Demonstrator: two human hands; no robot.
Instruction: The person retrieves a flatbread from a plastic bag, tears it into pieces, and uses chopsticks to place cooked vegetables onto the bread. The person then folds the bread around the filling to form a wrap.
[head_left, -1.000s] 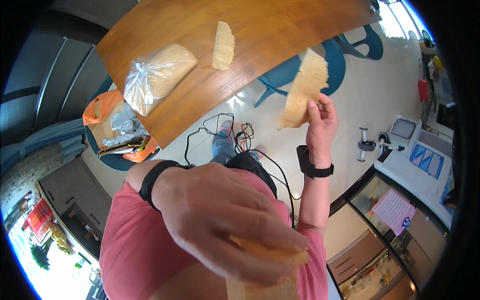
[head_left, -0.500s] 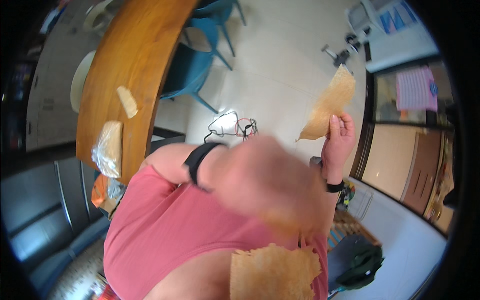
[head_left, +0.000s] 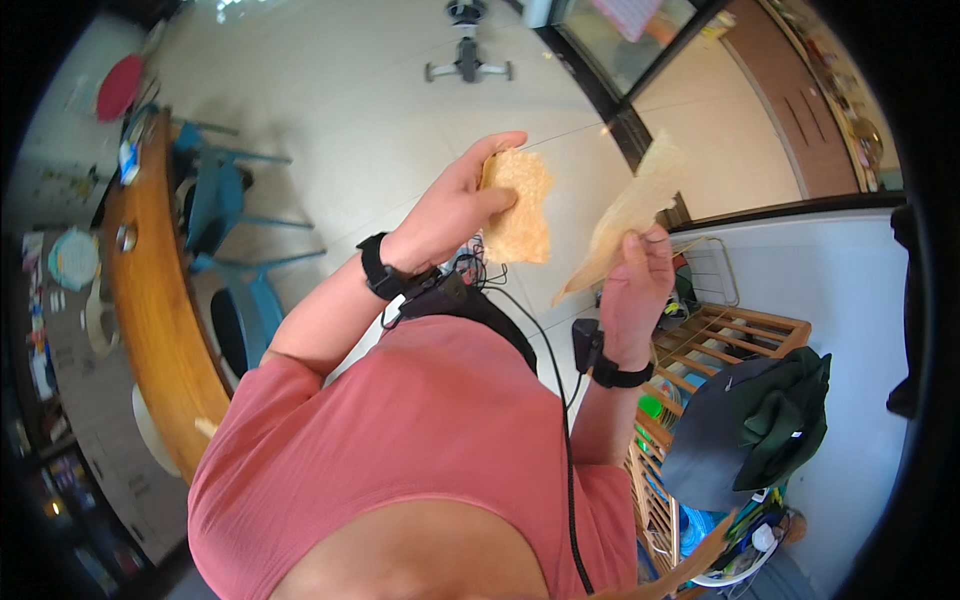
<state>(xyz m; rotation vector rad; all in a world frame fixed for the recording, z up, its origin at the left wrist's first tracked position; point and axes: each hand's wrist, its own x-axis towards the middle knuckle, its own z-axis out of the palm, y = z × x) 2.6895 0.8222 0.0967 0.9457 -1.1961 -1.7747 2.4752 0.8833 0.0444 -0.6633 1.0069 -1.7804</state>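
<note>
The two thin flatbread pieces, one [head_left: 517, 205] in the left hand [head_left: 452, 212], grip closed on its edge, one [head_left: 625, 218] pinched low by the right hand [head_left: 630, 285], held in mid-air; likely light, brittle; best supported near the edges.

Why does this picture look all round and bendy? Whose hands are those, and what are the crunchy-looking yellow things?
The picture comes from a small camera worn on a person's head, looking down. Its very wide lens bends straight lines, so the room curves. The pink shape is the person's own shirt. The left hand pinches a thick, bumpy golden piece that looks like crispy food. The right hand holds a thinner, paler sheet of the same kind. The two pieces are close together but I cannot tell if they touch. Each wrist wears a black band. On the left runs a long wooden table with blue chairs beside it on the pale floor.
</note>
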